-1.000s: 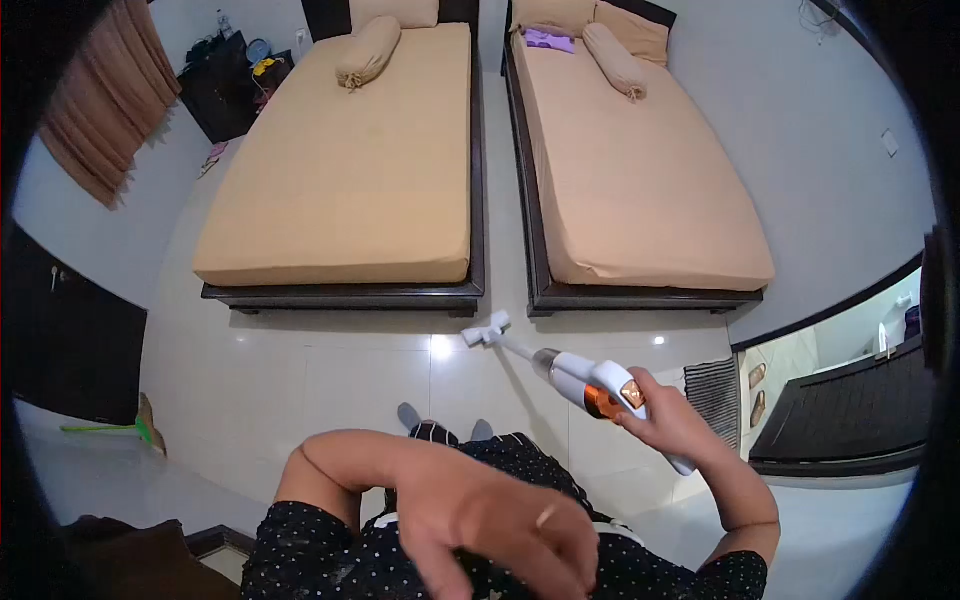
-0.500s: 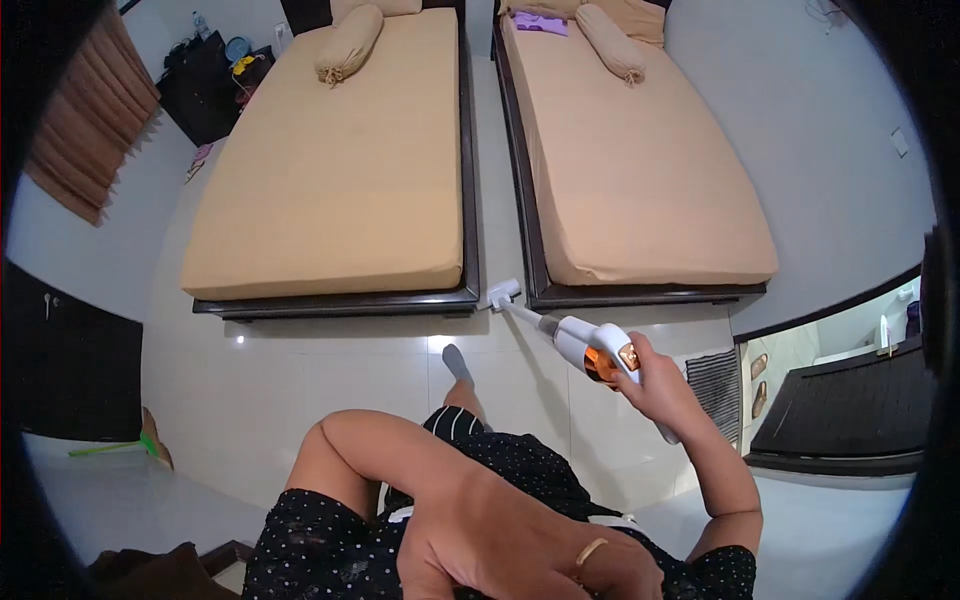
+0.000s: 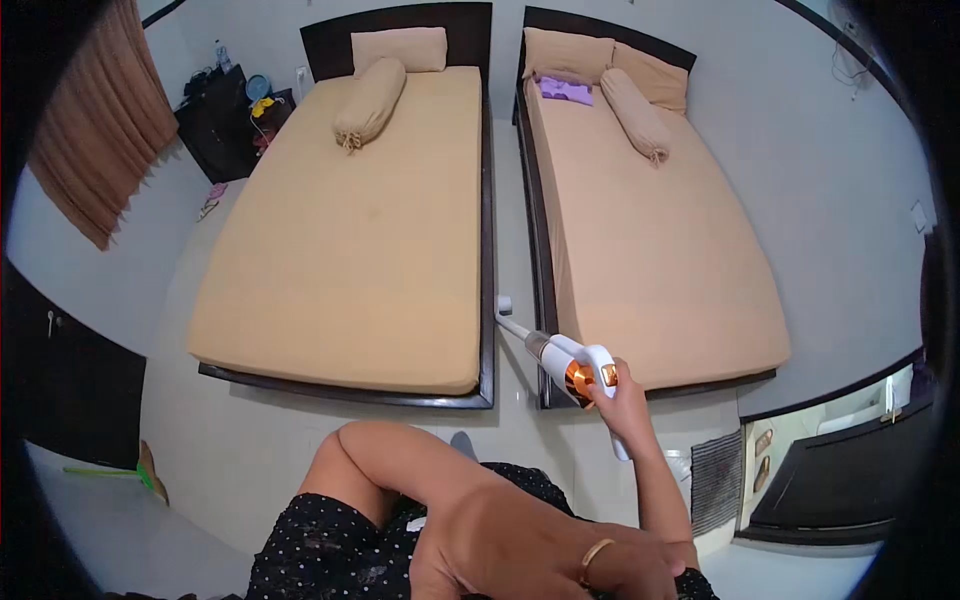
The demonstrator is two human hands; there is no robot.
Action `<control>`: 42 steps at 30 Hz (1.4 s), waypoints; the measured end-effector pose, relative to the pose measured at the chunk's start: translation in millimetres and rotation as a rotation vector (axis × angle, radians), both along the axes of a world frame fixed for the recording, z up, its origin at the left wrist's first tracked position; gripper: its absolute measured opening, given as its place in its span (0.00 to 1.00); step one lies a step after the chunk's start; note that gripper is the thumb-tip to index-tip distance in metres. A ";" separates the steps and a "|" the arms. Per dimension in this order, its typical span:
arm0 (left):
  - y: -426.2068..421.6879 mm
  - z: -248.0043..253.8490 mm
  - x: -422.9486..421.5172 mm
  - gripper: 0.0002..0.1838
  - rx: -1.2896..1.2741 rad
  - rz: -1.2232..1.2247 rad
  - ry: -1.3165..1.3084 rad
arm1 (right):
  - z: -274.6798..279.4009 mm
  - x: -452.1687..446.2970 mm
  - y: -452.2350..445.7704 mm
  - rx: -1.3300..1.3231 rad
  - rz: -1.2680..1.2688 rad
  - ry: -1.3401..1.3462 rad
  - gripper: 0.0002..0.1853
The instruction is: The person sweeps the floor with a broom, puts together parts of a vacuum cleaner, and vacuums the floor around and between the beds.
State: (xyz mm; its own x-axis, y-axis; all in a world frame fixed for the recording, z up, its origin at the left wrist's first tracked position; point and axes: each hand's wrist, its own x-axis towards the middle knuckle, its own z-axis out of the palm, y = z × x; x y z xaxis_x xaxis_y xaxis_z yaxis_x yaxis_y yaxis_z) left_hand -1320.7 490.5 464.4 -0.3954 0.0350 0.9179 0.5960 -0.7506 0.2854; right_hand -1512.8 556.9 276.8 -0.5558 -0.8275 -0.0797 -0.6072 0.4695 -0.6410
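Observation:
My right hand [image 3: 627, 408] is wrapped around the handle of a white and orange cordless stick vacuum cleaner [image 3: 562, 362]. Its tube runs forward into the narrow gap between two beds, where the small white floor head [image 3: 504, 303] sits close to the left bed's dark frame. My left arm is bent across my body, with my left hand [image 3: 535, 545] very near the camera at the bottom. A gold ring [image 3: 597, 562] shows on one of its fingers. The fingertips run out of view, so its grip is unclear.
The left bed [image 3: 350, 250] and the right bed [image 3: 650, 250] flank the gap, with dark frames jutting at their corners. A striped mat [image 3: 716, 485] lies by a doorway at right. A green-handled broom [image 3: 148, 472] stands at left, near a dark door [image 3: 75, 370].
The vacuum's floor head has gone deeper into the gap between the beds. My right hand has moved forward with it, and the view has shifted closer to the beds.

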 end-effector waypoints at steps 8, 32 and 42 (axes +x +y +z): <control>-33.4 -9.7 -45.0 0.30 0.165 0.485 0.364 | -28.7 -36.2 -93.8 -0.080 -0.093 -0.113 0.25; -273.8 -249.3 -185.4 0.29 -0.216 1.095 -1.568 | -121.7 -210.9 -368.9 -0.369 0.100 -0.229 0.31; -259.2 -314.2 -219.3 0.29 0.335 0.824 -1.827 | -161.9 -155.7 -359.3 -0.320 0.258 -0.526 0.31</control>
